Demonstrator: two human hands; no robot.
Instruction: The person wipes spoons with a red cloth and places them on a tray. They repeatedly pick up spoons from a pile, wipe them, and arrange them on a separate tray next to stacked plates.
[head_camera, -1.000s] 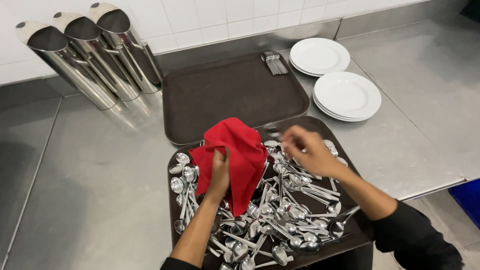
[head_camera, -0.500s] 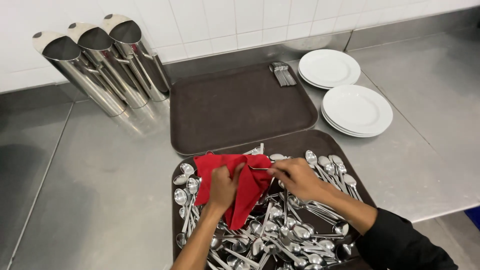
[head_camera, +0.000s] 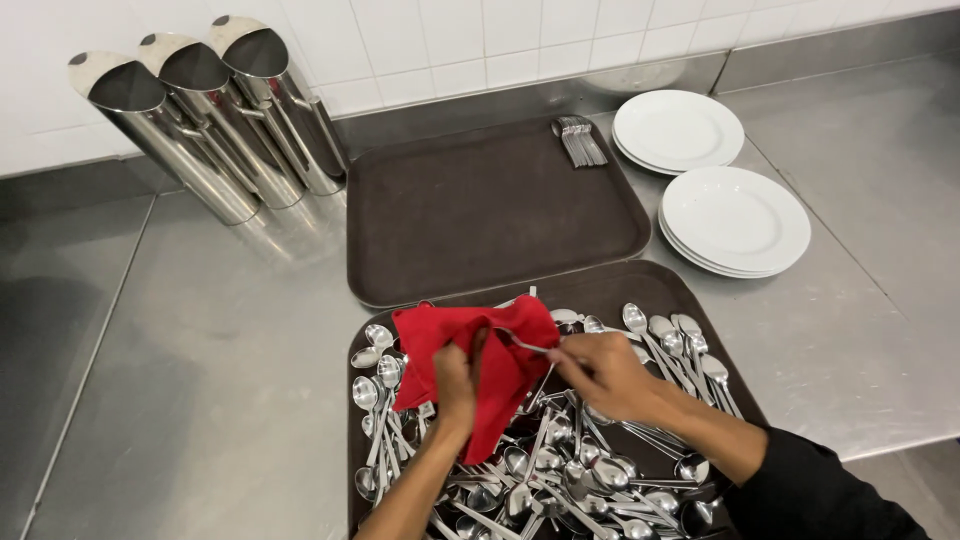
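- Left hand (head_camera: 455, 378): fingers closed round a bunched red cloth napkin (head_camera: 478, 365), gripping it near its middle; cloth drapes over the pile of cutlery below.
- Right hand (head_camera: 600, 372): fingers pinched on a thin steel cutlery piece (head_camera: 522, 342), handle end in the fingers, far end running into the fold of the red cloth. Can't tell spoon or fork, head is hidden by cloth.
- Both hands sit over the near dark brown plastic tray (head_camera: 600, 285), which is heaped with loose stainless steel spoons and forks (head_camera: 560, 480). A neater row of spoons (head_camera: 675, 345) lies along its right side, just beside the right hand.
- Right forearm wears a black sleeve (head_camera: 820, 490); left forearm is bare.
- Second brown tray (head_camera: 480, 215) sits just behind the first, nearly bare, with a small bundle of steel forks (head_camera: 580, 140) at its far right corner.
- Two stacks of round white plates (head_camera: 735, 220) on the steel counter (head_camera: 200, 380) right of the far tray, one stack behind the other.
- Three slant-cut stainless steel cylinder holders (head_camera: 215, 120) stand tilted in a row against the white tiled wall (head_camera: 450, 40), far left.
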